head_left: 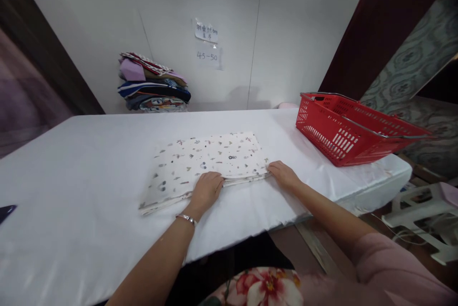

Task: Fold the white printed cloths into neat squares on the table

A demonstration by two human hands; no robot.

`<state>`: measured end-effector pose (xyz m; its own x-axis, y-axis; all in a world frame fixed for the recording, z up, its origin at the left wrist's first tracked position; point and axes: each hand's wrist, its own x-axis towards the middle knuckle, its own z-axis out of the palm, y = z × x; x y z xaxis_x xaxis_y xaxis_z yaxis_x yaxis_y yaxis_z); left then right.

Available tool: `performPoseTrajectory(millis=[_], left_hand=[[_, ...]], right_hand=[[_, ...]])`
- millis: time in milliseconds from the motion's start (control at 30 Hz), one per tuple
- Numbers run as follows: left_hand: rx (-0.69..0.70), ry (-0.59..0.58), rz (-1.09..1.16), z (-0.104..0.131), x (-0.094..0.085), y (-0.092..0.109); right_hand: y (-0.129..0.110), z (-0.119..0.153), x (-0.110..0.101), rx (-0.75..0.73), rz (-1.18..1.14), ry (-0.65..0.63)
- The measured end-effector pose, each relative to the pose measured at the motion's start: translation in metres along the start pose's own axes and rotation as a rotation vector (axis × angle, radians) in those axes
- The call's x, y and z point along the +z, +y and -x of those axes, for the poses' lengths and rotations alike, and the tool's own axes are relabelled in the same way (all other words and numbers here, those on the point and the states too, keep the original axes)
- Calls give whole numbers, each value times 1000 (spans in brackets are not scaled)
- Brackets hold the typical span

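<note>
A white cloth (211, 158) with a small scattered print lies folded in several layers on the white-covered table (89, 163). At the middle of its near edge, my left hand (207, 189) is closed on the layers, fingers curled over them. My right hand (285, 176) pinches the near right corner of the same cloth. The fingertips of both hands are partly hidden against the fabric. A silver bracelet (186, 219) circles my left wrist.
Folded fabrics (155, 84) are stacked at the back left against the wall. A red plastic basket (343, 129) with metal handles stands at the table's right end. Paper notes (207, 44) are stuck to the wall. Beyond the right edge is a white stool (422, 215). A dark flat object (6, 211) lies far left.
</note>
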<state>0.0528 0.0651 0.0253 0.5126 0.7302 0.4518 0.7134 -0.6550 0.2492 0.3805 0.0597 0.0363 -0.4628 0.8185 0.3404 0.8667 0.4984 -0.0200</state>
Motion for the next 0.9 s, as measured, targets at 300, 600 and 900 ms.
performPoseTrajectory(millis=[300, 600, 900], left_hand=[[16, -17, -42, 2, 2, -2], [40, -10, -87, 4, 3, 0], [69, -32, -69, 4, 4, 5]], right_hand=[[-1, 9, 3, -12, 42, -104], [12, -5, -1, -35, 249, -176], [34, 3, 6, -8, 237, -125]])
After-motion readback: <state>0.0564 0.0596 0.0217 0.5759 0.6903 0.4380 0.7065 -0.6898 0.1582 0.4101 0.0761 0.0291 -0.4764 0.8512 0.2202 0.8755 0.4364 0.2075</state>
